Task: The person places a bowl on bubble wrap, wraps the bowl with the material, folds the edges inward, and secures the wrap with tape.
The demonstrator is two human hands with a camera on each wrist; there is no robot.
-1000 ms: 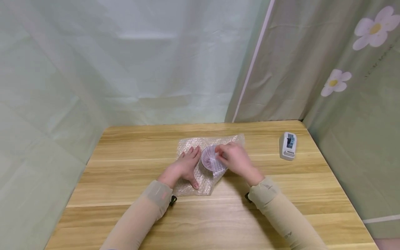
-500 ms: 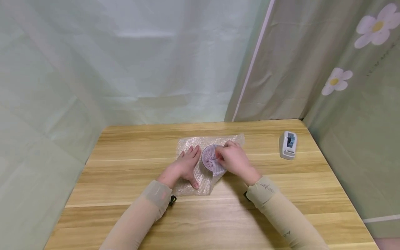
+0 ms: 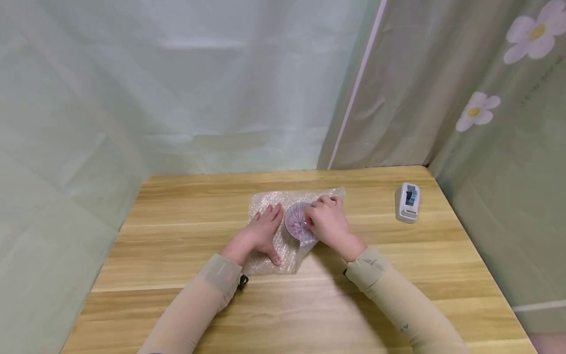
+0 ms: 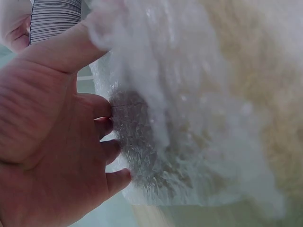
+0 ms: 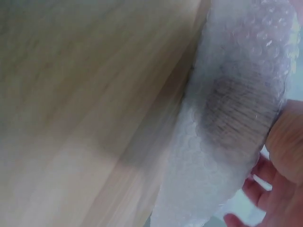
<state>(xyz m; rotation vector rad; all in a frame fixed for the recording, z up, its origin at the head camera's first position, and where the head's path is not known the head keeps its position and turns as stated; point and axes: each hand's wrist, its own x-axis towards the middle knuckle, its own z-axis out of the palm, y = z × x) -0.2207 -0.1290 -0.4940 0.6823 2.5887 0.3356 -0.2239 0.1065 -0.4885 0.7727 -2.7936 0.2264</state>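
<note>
A small bowl [image 3: 294,220] with thin dark radiating stripes stands on a sheet of bubble wrap [image 3: 287,263]. My left hand [image 3: 265,232] rests on the sheet at the bowl's left, its fingers spread. In the left wrist view, the striped outer wall of the bowl [image 4: 56,20] shows beyond my left thumb. A corner of the wrap is folded up over the bowl's near right side. My right hand [image 3: 328,221] holds that fold at the bowl, with curled fingertips reaching inside. The right wrist view shows the bubble wrap [image 5: 227,118] covering the bowl's striped side.
A white tape dispenser [image 3: 408,202] with blue tape stands at the back right of the wooden table [image 3: 177,255]. Pale curtains [image 3: 221,98] hang behind the table and along both sides.
My right hand has brought the bubble wrap's fold down into the bowl, its fingertips now lower inside it. My left hand has stayed in place on the sheet.
</note>
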